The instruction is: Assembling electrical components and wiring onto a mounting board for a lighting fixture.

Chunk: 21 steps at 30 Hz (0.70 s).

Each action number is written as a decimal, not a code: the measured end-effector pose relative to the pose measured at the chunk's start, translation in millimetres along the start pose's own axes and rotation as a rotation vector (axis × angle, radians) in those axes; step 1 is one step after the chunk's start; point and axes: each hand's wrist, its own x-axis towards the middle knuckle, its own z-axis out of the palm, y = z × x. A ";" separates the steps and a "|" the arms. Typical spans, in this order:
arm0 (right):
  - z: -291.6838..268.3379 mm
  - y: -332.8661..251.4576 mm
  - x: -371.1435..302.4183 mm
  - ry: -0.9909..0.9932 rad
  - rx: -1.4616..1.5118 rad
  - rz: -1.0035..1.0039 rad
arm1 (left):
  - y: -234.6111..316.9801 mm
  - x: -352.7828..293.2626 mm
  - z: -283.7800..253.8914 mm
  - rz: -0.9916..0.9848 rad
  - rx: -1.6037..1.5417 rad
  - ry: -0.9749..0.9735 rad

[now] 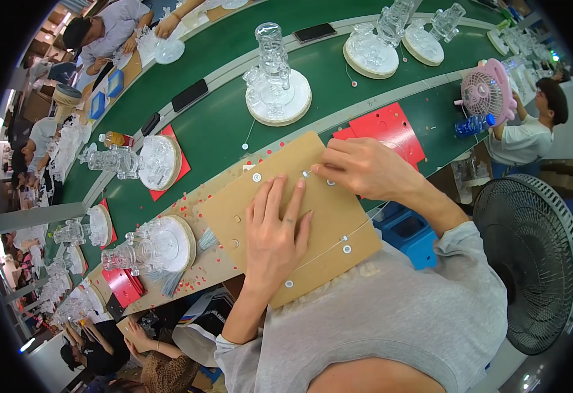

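Brown board (pixel 342 219) under hands (pixel 273 229), amber liquid (pixel 126 140) in bottle (pixel 113 139)

I am holding a flat tan board (pixel 329 223), turned askew so that its corners are pointing roughly left, right, near and far, and its upper face is carrying four round white discs (pixel 257 177), spread out toward its edges. Between the two far discs, I am fingering a small pale piece (pixel 306 174) that is sitting on this face. A thin pale cord (pixel 319 255) is slanting across the near right part, meeting a small white clip (pixel 345 238) just beside another disc.
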 end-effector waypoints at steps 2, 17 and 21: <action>-1.3 -0.1 3.3 -0.026 -0.109 -0.083 | 0.2 1.2 -0.3 -0.005 0.005 -0.008; -5.5 5.0 6.7 -0.121 -0.106 -0.111 | -1.9 0.3 -2.1 0.007 0.028 -0.047; -2.7 10.0 5.0 -0.121 -0.065 -0.118 | -1.7 0.5 -1.7 0.002 0.034 -0.065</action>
